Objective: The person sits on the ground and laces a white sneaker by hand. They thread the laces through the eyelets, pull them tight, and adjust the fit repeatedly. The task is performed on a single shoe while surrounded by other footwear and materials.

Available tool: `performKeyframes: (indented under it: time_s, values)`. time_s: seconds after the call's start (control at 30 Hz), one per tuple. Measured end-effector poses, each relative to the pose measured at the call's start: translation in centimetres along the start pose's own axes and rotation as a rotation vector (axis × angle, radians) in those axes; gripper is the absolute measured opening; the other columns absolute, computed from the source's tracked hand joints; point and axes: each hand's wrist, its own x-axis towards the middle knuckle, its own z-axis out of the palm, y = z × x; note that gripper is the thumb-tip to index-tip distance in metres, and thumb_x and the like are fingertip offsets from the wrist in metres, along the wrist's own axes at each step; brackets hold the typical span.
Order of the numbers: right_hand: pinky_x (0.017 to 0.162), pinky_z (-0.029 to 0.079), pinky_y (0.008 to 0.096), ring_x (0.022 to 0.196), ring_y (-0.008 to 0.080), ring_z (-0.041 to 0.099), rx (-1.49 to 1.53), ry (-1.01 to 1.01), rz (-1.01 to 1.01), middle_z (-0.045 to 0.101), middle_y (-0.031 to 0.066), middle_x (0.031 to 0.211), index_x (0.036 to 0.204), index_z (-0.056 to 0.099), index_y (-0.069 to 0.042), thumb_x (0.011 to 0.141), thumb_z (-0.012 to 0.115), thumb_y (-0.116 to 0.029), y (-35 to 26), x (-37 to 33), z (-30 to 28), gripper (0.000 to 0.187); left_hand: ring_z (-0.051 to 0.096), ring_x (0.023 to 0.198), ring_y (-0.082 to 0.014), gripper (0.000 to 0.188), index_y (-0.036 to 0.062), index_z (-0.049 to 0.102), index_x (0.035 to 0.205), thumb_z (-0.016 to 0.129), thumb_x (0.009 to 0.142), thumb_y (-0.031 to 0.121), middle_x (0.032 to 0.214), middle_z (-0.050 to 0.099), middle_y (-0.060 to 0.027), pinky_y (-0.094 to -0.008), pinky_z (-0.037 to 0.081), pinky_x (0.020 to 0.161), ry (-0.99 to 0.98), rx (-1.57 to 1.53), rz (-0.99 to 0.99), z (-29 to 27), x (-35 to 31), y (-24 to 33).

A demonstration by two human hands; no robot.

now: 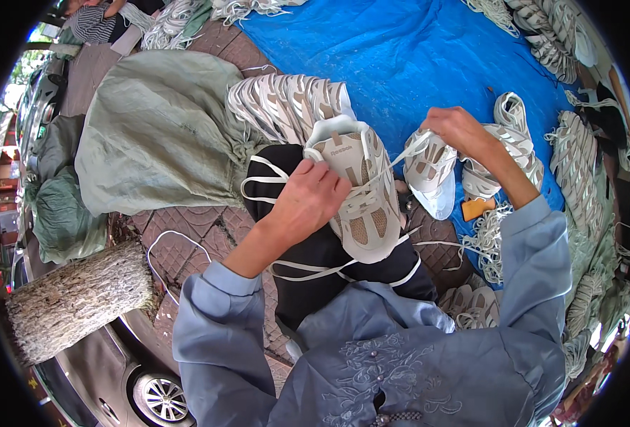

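Note:
A beige and white sneaker upper [373,231], with no sole to be seen, rests across my black-clad lap, toe toward me. My left hand [309,196] is closed on its left side beside the tongue, fingertips pinching the edge by the eyelets. Out to the right, my right hand [461,132] pinches a white shoelace [402,156] and stretches it away from the upper. Part of the lacing is threaded across the front. Below the right hand another upper [429,167] lies on the blue tarp. More of the white lace trails loosely over my thighs.
A row of nested uppers [286,107] stands beyond my lap, next to a large grey-green sack [158,135]. Several uppers and a heap of laces [491,238] lie to the right on the blue tarp [379,53]. At left are a tree trunk [80,299] and a parked car [108,370].

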Motion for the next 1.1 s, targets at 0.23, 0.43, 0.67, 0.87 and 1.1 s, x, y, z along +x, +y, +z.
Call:
performKeyframes:
  time_s: [0.23, 0.43, 0.67, 0.87, 1.1]
  values:
    - [0.061, 0.039, 0.0328, 0.068, 0.021, 0.052, -0.342, 0.036, -0.02, 0.052, 0.0061, 0.066, 0.061, 0.058, -0.009, 0.06, 0.055, -0.007, 0.0, -0.2, -2.2, 0.004, 0.05, 0.063, -0.024, 0.004, 0.0059, 0.049, 0.068, 0.053, 0.065, 0.007, 0.062, 0.048, -0.0083, -0.0329, 0.04, 0.064, -0.246, -0.275, -0.195, -2.3, -2.8, -1.8]
    - [0.059, 0.039, 0.0308, 0.067, 0.018, 0.051, -0.656, 0.145, 0.148, 0.053, 0.0031, 0.061, 0.056, 0.057, -0.009, 0.063, 0.057, -0.013, -0.5, -1.0, -2.5, 0.009, 0.047, 0.072, -0.0199, 0.006, 0.0084, 0.049, 0.066, 0.053, 0.061, 0.009, 0.065, 0.042, -0.0053, -0.0338, 0.039, 0.069, 0.026, 0.477, -0.285, -5.3, -5.2, -1.8]
    - [0.04, 0.034, 0.0214, 0.043, 0.0089, 0.048, 1.013, 0.423, 1.183, 0.057, 0.0043, 0.058, 0.084, 0.063, -0.002, 0.074, 0.053, -0.014, 1.5, -3.7, 0.1, 0.019, 0.06, 0.069, -0.0189, 0.008, 0.003, 0.057, 0.086, 0.052, 0.079, 0.004, 0.076, 0.058, -0.0075, -0.0292, 0.048, 0.059, 0.406, -1.41, -1.004, -2.5, -5.9, -1.9]
    - [0.034, 0.021, 0.0206, 0.037, 0.0048, 0.029, 1.452, 0.698, 1.121, 0.04, -0.0022, 0.05, 0.098, 0.056, 0.002, 0.077, 0.05, -0.006, 4.3, -6.3, 1.7, 0.023, 0.059, 0.084, -0.0228, 0.028, -0.0066, 0.048, 0.106, 0.054, 0.082, 0.006, 0.089, 0.059, -0.0149, -0.0318, 0.05, 0.078, 1.151, -1.912, -0.745, -1.5, -11.8, -9.1]
    - [0.072, 0.046, 0.031, 0.082, 0.0196, 0.056, 1.85, 1.012, 0.718, 0.058, 0.0109, 0.094, 0.108, 0.051, 0.002, 0.078, 0.052, 0.0, 9.5, -12.1, -1.2, 0.03, 0.055, 0.079, -0.0232, 0.011, -0.0053, 0.049, 0.092, 0.048, 0.086, 0.004, 0.083, 0.055, -0.0152, -0.0345, 0.048, 0.079, 1.325, -1.628, -0.941, -7.5, -39.3, -27.4]
